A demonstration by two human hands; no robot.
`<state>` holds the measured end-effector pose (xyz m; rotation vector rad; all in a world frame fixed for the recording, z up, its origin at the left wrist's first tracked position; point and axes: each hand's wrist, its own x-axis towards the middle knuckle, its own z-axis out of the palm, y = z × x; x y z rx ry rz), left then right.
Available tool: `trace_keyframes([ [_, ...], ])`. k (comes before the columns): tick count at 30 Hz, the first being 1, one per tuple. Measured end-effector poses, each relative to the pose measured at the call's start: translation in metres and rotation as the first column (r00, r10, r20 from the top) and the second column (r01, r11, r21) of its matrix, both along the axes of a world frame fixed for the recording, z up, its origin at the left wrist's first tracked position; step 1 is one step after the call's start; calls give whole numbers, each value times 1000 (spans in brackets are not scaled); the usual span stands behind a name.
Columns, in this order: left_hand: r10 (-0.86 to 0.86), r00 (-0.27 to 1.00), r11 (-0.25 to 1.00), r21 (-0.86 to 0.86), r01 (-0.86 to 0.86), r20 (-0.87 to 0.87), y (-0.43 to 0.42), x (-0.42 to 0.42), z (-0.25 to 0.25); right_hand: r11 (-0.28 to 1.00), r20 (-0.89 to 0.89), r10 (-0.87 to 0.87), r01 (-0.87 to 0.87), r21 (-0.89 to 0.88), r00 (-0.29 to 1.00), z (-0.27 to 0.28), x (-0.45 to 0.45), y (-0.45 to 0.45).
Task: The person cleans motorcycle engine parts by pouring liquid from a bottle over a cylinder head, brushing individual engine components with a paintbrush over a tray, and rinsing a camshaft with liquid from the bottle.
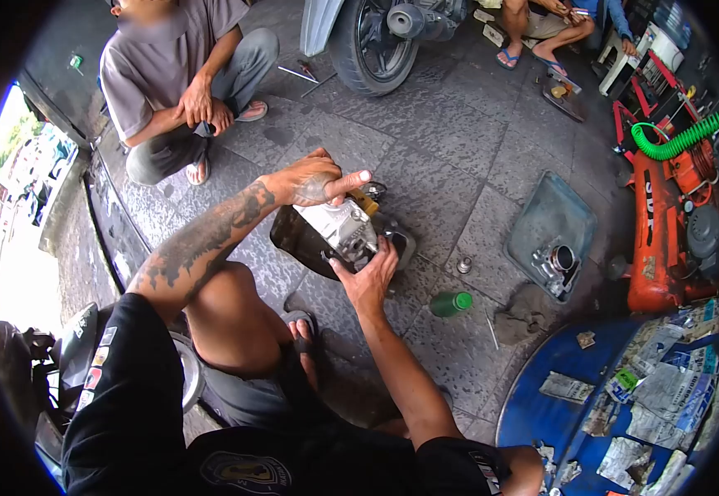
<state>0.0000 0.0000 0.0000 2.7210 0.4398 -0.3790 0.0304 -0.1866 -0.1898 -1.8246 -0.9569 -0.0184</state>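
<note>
A silvery metal engine part point(339, 225) stands over a dark basin point(295, 240) on the paved floor, between my two hands. My left hand point(318, 180) is at the part's upper edge, thumb stretched out to the right and the other fingers curled; what they hold, if anything, is hidden. At the part's lower right side, my right hand point(369, 277) grips it with the thumb on the near side and the fingers along the right. A yellowish piece point(365, 203) shows just behind the part.
A green bottle point(450, 303), a small metal piece point(464, 264) and a grey tray point(551, 223) with metal parts lie to the right. Beyond are an orange compressor point(653, 223) and a blue drum point(549, 372). A person point(169, 83) squats at upper left, near a motorcycle wheel point(373, 50).
</note>
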Motion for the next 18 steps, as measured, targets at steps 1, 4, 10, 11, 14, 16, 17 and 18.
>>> trace_keyframes([
  [1,-1,1000,1000,-26,1,0,3,-3,-1,1000,-11,-3,3,-9,1000,4,-4,4],
  [4,53,998,995,-84,-51,15,2,2,-6,999,14,24,-24,-47,1000,7,13,-1],
  [10,146,989,984,-96,-147,-19,0,-2,6,993,29,87,-84,-80,996,6,15,0],
  [11,149,989,983,-101,-151,-22,0,-2,6,993,27,86,-83,-81,996,1,16,0],
  [14,152,988,983,-106,-152,-6,3,-4,5,992,30,120,-119,-30,992,-6,22,2],
  [16,148,989,984,-105,-147,3,1,-6,7,987,17,154,-153,-37,988,-1,27,4],
  [17,144,990,985,-103,-142,11,1,-6,8,981,3,188,-188,-43,982,2,28,4],
  [18,143,990,985,-102,-141,14,2,-8,6,982,5,187,-187,-42,982,2,29,4],
])
